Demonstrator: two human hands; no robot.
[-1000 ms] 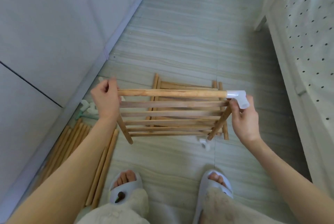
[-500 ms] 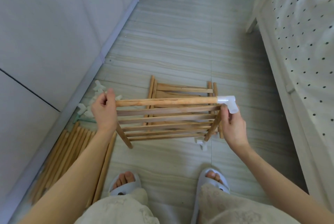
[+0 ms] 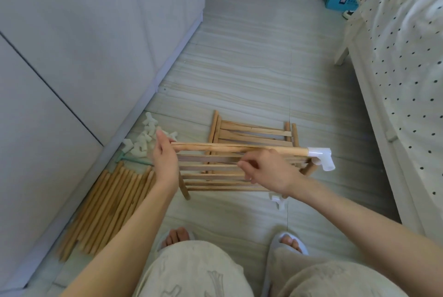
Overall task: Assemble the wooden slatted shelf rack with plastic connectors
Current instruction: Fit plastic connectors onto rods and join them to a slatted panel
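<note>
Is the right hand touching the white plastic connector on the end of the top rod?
Apart. The head view shows the right hand over the middle slats, with bare rod between it and the connector.

Left arm: bare forearm runs in from lower left, angled up and to the right, wrist roughly straight.
Left hand (image 3: 165, 161): raised edge-on, palm facing right; fingers reach up and bend loosely at the tips; whether they grip is not discernible.
Right arm: bare forearm enters from lower right, crossing up and to the left.
Right hand (image 3: 268, 169): back of hand up, knuckles toward camera; fingers (image 3: 245, 166) point left, loosely curled, motion-blurred; grip indeterminate.
Hands: near each other, apart.
</note>
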